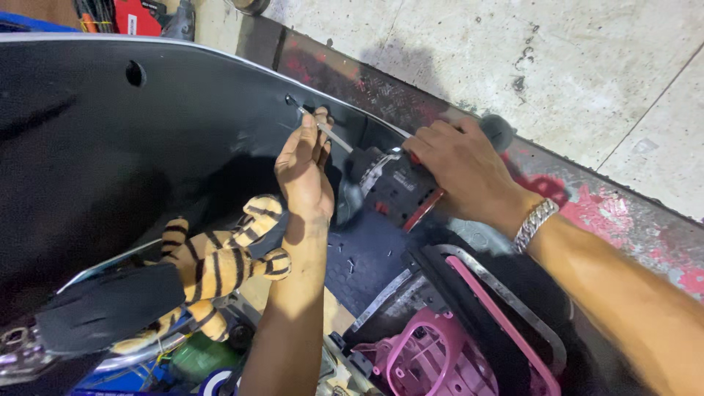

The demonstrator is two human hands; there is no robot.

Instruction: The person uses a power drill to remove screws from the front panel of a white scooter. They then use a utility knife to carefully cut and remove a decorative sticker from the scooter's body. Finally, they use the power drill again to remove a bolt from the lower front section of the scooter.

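Observation:
My right hand (458, 172) grips a black and red power drill (396, 187) whose long silver bit (323, 132) points up-left at a small hole (290, 100) in a large glossy black scooter panel (110, 147). My left hand (304, 165) rests on the panel, its fingertips pinching and steadying the bit near the tip. A silver bracelet (535, 222) circles my right wrist.
A striped orange tiger plush (213, 264) hangs below my left forearm beside a black handlebar grip (103, 308). Pink frame parts (440, 352) and a black floorboard (367, 257) lie lower right. A second hole (135, 73) sits upper left in the panel. Concrete floor (572, 66) lies beyond.

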